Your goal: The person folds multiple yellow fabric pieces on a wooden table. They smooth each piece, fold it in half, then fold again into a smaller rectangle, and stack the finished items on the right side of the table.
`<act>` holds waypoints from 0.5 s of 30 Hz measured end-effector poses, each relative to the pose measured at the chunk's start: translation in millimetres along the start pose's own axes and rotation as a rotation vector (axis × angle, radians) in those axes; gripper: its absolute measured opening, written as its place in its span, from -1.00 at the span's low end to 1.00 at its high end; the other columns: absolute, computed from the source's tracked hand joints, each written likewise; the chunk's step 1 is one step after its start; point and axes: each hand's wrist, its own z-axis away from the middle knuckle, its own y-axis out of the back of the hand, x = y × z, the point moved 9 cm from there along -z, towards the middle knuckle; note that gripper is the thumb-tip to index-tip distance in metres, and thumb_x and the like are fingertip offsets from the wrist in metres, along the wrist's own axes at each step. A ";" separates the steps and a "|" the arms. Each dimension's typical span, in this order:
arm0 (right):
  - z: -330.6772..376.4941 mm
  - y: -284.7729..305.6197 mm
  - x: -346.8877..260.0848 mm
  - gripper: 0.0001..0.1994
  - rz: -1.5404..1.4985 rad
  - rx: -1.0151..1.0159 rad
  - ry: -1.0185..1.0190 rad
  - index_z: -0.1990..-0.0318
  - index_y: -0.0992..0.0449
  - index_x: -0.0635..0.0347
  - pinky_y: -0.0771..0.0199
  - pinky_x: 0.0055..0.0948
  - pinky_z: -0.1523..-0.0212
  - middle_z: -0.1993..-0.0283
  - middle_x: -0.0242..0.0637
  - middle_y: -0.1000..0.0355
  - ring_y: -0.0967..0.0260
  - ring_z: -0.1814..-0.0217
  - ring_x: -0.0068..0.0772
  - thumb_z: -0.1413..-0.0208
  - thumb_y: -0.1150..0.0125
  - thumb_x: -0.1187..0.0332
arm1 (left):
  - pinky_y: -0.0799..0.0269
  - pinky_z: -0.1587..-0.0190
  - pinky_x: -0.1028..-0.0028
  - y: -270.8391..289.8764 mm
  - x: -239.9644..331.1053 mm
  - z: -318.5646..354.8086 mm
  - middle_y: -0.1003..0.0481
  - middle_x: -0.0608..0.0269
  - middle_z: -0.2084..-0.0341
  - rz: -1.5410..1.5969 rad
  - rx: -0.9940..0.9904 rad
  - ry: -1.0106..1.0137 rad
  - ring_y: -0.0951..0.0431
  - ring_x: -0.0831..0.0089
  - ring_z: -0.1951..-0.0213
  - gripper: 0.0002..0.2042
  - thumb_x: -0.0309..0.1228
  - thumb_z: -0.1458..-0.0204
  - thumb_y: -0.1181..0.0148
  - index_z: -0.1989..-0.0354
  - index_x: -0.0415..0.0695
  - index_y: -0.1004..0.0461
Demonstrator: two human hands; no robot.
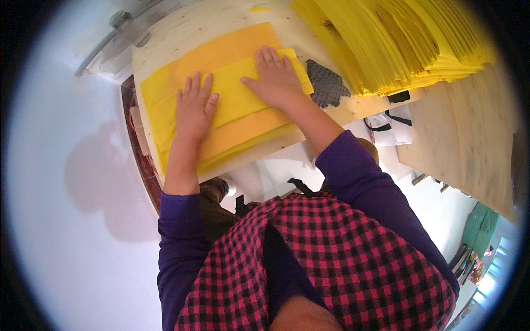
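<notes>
Checked red-and-black cloth fills the lower edge nearest you, with purple sleeves running up from it on both sides. Beyond the cloth, your bare forearms reach onto the pale wooden bench [221, 25], whose near edge crosses just past your wrists.

Your left hand [194, 105] lies flat and open, palm down, fingers spread, on the yellow sheet [237, 96]. Your right hand [275, 80] is likewise open and flat, pressing on the same sheet a little farther away and to the right, with the thumb pointing toward the left hand. Neither hand grips anything; both simply rest on top.

That yellow sheet is a folded band lying across a flat pile of sheets [232, 47], whose deeper orange-yellow layers show above and below the band. The pile sits on the bench's near left part, its lower edge close to the bench edge.

Just right of your right hand, a dark grey mesh patch [327, 83] lies on the wood. Farther back and to the right, a tall fanned stack of yellow sheets [397, 41] covers the bench's far corner. Off to the right, a bare wooden board [469, 132] stands apart from the bench.
</notes>
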 end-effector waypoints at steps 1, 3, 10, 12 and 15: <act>0.4 0.4 2.7 -0.14 0.024 -0.011 -0.015 -0.38 0.14 0.28 0.44 -0.17 -0.44 -0.48 -0.16 0.29 0.44 -0.53 -0.30 -0.14 0.26 -0.26 | 0.24 -0.34 0.04 0.7 -11.2 5.5 0.02 0.13 -0.35 -0.037 -0.015 0.069 0.09 0.13 -0.38 -0.47 -0.01 -0.22 0.25 -0.33 0.08 -0.08; 1.7 1.6 9.1 -0.14 0.049 -0.032 -0.036 -0.38 0.16 0.28 0.43 -0.16 -0.44 -0.49 -0.16 0.30 0.45 -0.53 -0.30 -0.15 0.26 -0.25 | 0.25 -0.34 0.04 4.3 -32.8 16.9 0.05 0.11 -0.36 -0.104 -0.031 0.197 0.12 0.15 -0.38 -0.44 0.01 -0.22 0.26 -0.35 0.05 -0.03; 8.2 8.5 38.6 -0.12 -0.001 -0.100 -0.151 -0.38 0.20 0.28 0.43 -0.16 -0.44 -0.48 -0.10 0.33 0.44 -0.53 -0.26 -0.14 0.24 -0.25 | 0.25 -0.33 0.00 6.5 -57.7 34.4 0.07 0.10 -0.36 -0.190 -0.065 0.340 0.14 0.12 -0.39 -0.39 0.06 -0.21 0.28 -0.37 0.05 0.05; 9.5 14.1 44.5 -0.13 0.004 -0.158 -0.195 -0.38 0.20 0.27 0.43 -0.17 -0.44 -0.48 -0.08 0.33 0.44 -0.53 -0.24 -0.14 0.23 -0.25 | 0.24 -0.33 0.00 7.4 -56.0 34.3 0.07 0.10 -0.37 -0.172 -0.049 0.332 0.14 0.12 -0.39 -0.38 0.07 -0.21 0.29 -0.37 0.05 0.05; 10.3 50.9 32.5 -0.12 0.076 0.040 -0.168 -0.36 0.11 0.34 0.39 -0.15 -0.43 -0.46 -0.03 0.24 0.38 -0.52 -0.20 -0.13 0.22 -0.25 | 0.24 -0.34 0.01 9.3 -54.7 34.3 0.09 0.11 -0.37 -0.191 -0.047 0.341 0.14 0.13 -0.39 -0.38 0.09 -0.20 0.29 -0.37 0.05 0.05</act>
